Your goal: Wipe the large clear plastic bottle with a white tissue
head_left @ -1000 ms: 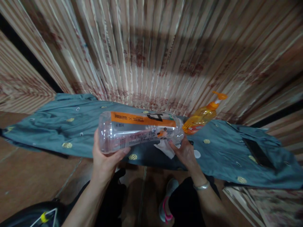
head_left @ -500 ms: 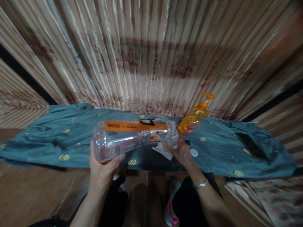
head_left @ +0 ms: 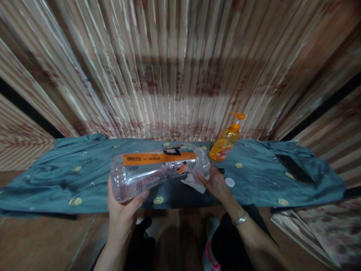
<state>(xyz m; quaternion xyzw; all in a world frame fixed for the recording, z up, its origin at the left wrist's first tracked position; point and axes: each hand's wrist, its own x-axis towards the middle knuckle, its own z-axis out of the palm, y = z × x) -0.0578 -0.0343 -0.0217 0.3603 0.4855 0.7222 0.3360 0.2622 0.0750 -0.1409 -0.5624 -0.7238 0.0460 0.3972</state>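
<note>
A large clear plastic bottle [head_left: 158, 171] with an orange and silver label lies sideways in the air between my hands. My left hand [head_left: 122, 210] is wrapped round its base, thumb along the near side. At the neck end, my right hand [head_left: 216, 182] grips the bottle, its fingers partly hidden behind it. Below the neck a white tissue [head_left: 194, 182] shows, close to my right fingers; whether they touch it I cannot tell. Just beyond my right hand stands a pump bottle [head_left: 224, 145] of yellow-orange liquid. A white round cap [head_left: 229, 182] lies beside my right wrist.
A teal patterned cloth [head_left: 93, 165] covers the narrow table. A dark phone [head_left: 293, 168] lies on it at the right. A small black object [head_left: 221, 171] sits near my right hand. Pleated striped curtains [head_left: 169, 75] hang right behind the table.
The view has shifted slightly, so the table and pump bottle appear a little lower and further left. Both hands keep their hold on the clear bottle, its pose nearly the same.
</note>
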